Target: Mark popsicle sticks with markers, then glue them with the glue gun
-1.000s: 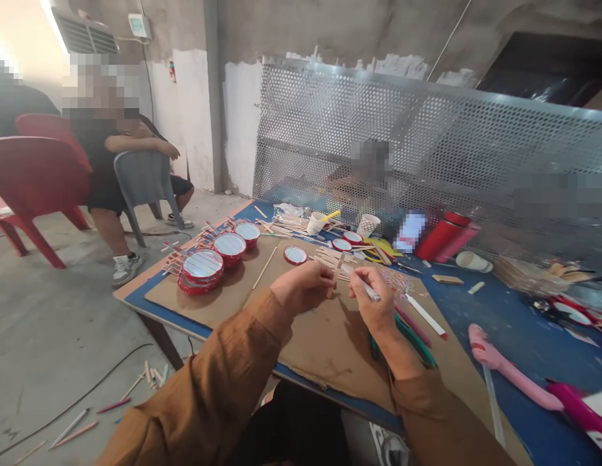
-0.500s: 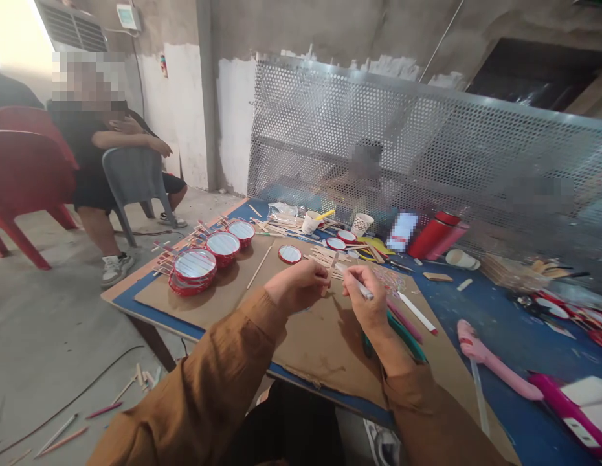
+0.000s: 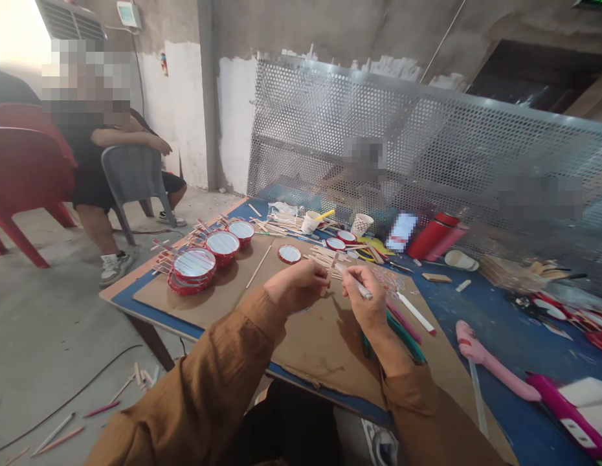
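- Overall, a perforated metal panel (image 3: pixel 291 129) is running along the far side of the blue table (image 3: pixel 476 285).
- At left, a person in dark clothes (image 3: pixel 82 145) is sitting by a grey chair back (image 3: pixel 133 171), 1 arm lying across it.
- A brown cardboard sheet (image 3: pixel 325 362) is covering part of the table, beneath both hands.
- Beyond the right hand, a red bottle (image 3: pixel 433 236) is resting near the panel.
- 3 red-rimmed stacks (image 3: pixel 194 264) are standing on the cardboard's left side, thin sticks poking from them; 1 red-rimmed disc (image 3: pixel 289 254) is lying nearer the middle.
- The left hand (image 3: pixel 301 285) is pinching a flat wooden piece (image 3: pixel 334 261), holding it tilted above the cardboard.
- The right hand (image 3: pixel 364 294) is gripping a pale pen-like tool (image 3: pixel 367 294), its tip pointing toward that piece; whether they are touching, I cannot tell.
- Loose wooden sticks (image 3: pixel 323 254) are lying just beyond the hands.
- Small coloured loops (image 3: pixel 391 278) are scattering beside the right hand.
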Demonstrator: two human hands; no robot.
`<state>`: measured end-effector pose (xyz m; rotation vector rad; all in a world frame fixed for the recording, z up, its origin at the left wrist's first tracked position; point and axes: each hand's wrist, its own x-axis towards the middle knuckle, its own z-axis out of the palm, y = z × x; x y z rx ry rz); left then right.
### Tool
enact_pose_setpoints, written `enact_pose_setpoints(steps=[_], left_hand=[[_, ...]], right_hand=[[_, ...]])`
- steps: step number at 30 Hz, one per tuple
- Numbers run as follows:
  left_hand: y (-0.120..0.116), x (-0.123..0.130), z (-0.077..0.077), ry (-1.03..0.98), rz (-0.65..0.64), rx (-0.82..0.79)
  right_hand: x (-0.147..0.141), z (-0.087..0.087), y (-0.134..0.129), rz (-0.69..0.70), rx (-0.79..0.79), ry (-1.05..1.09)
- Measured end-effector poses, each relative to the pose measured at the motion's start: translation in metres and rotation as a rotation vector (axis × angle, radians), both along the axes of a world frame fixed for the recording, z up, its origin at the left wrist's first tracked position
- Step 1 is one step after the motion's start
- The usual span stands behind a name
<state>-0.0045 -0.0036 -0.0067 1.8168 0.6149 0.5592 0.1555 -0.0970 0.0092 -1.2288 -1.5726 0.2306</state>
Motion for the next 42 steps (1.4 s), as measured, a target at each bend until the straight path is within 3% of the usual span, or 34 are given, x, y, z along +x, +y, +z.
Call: enact_pose_setpoints(steps=[6, 14, 22, 26, 33, 38, 42], left_hand=[[-0.005, 0.0, 0.0, -0.052, -0.03, -0.056], [-0.002, -0.002, 0.009, 0.045, -0.047, -0.011], [-0.006, -0.003, 0.009, 0.04, -0.045, -0.022], [-0.004, -0.003, 0.009, 0.075, -0.025, 0.046], [-0.003, -0.001, 0.002, 0.027, -0.024, 0.025], [-0.002, 0.0, -0.001, 0.023, -0.02, 0.016], [0.0, 0.0, 0.0, 0.032, -0.037, 0.034]], right_hand=[[0.0, 0.001, -0.001, -0.014, 0.01, -0.021], [0.0, 0.001, -0.002, 0.004, -0.004, -0.003], [0.0, -0.001, 0.0, 0.009, -0.008, 0.017], [0.0, -0.003, 0.001, 0.01, -0.022, 0.018], [-0.001, -0.002, 0.0, 0.019, -0.016, -0.003], [-0.002, 0.002, -0.003, -0.084, 0.03, -0.01], [-0.002, 0.003, -0.003, -0.081, 0.037, 0.031]])
